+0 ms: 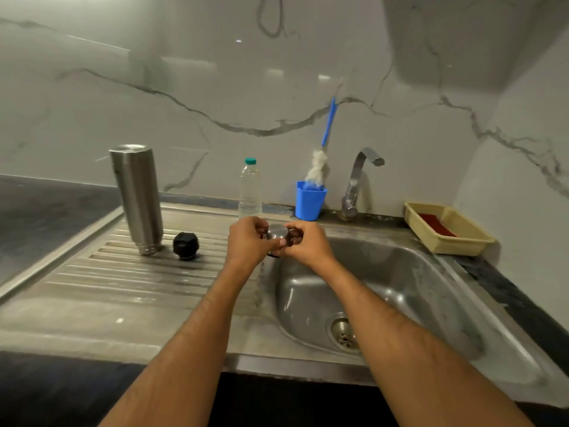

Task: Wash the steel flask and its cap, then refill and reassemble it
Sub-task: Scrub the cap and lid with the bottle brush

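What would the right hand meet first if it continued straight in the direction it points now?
The right hand points left, toward the left hand, and both already hold the steel cap between them. So it would likely press the cap against the left hand; depth is hard to judge.

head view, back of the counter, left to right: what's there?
Steel flask, inverted → black stopper → water bottle → blue cup with brush → tap → yellow basket. Steel cap, held by both hands, is left out.
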